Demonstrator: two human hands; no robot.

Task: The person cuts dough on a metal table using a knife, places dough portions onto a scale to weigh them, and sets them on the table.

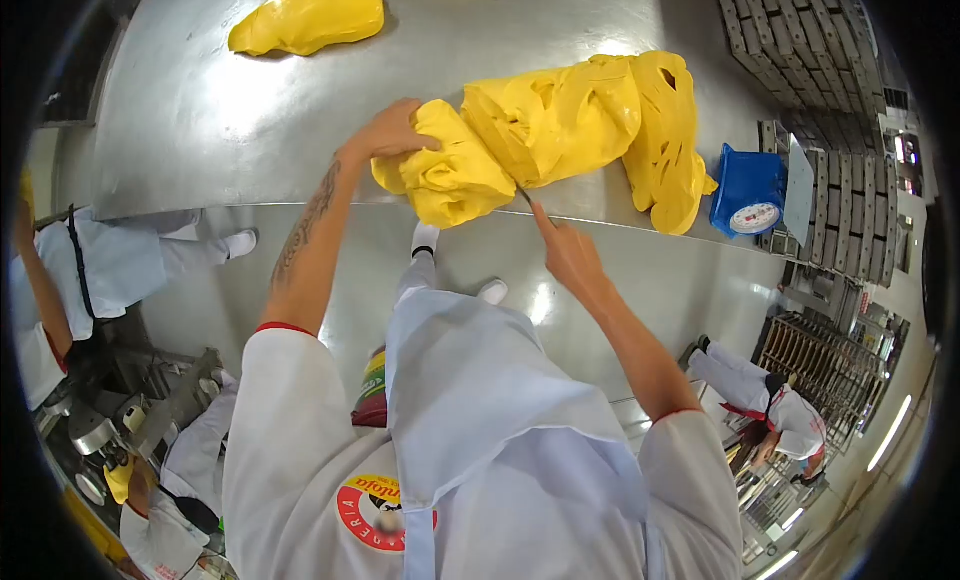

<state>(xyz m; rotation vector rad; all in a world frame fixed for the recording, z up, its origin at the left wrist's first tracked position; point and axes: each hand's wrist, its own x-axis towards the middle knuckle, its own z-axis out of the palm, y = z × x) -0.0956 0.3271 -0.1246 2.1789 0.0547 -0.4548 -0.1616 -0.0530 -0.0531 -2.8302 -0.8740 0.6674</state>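
Beside yellow dough, blue scale, stacked pans

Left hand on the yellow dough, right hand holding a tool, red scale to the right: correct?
The scale, to the right, is blue, not red, as the head view shows. Left hand on the yellow dough, right hand holding a tool: correct.

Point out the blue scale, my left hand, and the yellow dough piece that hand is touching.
Blue scale (748, 177): head view, on the blue casing above the dial.
Left hand (391, 132): head view, on the back of the hand.
Yellow dough piece (458, 176): head view, mid-surface.
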